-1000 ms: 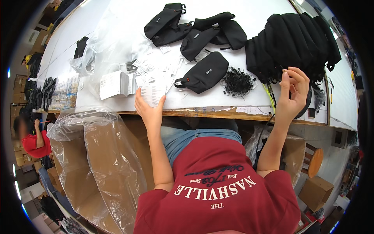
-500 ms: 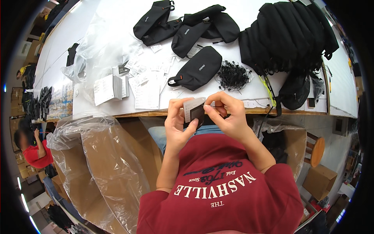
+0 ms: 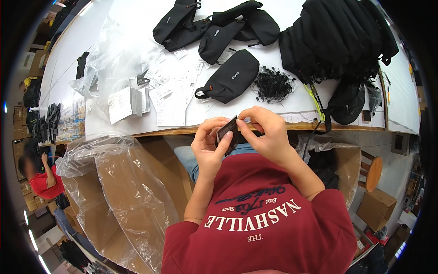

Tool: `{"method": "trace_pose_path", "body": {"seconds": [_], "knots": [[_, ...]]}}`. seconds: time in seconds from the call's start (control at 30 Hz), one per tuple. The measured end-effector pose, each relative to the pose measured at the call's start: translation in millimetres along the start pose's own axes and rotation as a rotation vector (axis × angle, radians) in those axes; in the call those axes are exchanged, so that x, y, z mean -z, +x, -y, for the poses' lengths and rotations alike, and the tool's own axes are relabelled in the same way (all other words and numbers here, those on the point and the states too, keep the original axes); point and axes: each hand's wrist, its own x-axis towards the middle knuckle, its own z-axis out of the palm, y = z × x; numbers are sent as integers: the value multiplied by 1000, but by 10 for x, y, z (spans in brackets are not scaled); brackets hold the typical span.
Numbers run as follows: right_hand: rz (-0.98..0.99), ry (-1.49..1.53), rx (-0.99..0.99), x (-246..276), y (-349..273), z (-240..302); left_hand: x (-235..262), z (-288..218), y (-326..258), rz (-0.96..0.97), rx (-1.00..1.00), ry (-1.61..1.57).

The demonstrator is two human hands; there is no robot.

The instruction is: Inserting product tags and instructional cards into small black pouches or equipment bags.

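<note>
Before the near edge of the white table [image 3: 299, 111], the left hand [image 3: 208, 147] grasps a dark card [image 3: 226, 129], apparently to steady it while the right hand [image 3: 268, 131] pinches its far corner, a black pouch [image 3: 233, 76] lying beyond, probably for easy reach.

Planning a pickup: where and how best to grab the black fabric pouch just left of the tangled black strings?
Likely by the small black strap loop at its left end, from the near left: it juts beyond the rounded pouch, and the strings crowd the right end.
</note>
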Motion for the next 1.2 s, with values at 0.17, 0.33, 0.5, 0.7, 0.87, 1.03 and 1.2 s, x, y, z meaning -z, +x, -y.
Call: {"method": "trace_pose_path", "body": {"seconds": [0.17,0.33,0.5,0.7,0.87,1.03,1.2], "knots": [[22,-25,-10,13,-36,12,-5,-39,34,32,-238,320],[67,265,-222,67,-52,37,24,-89,3,44,-140,84],[144,373,-180,136,-66,33,214,-68,55,294,167,-391],[391,308,-165,180,-42,-21,210,-39,70,389,306,-95],[536,350,-241,165,-37,-79,192,-1,37,320,239,-9],[507,471,-318,72,-144,-187,139,82,131,241,196,20],[500,440,-338,102,-151,-235,358,482,714,-108,-123,927]]}}
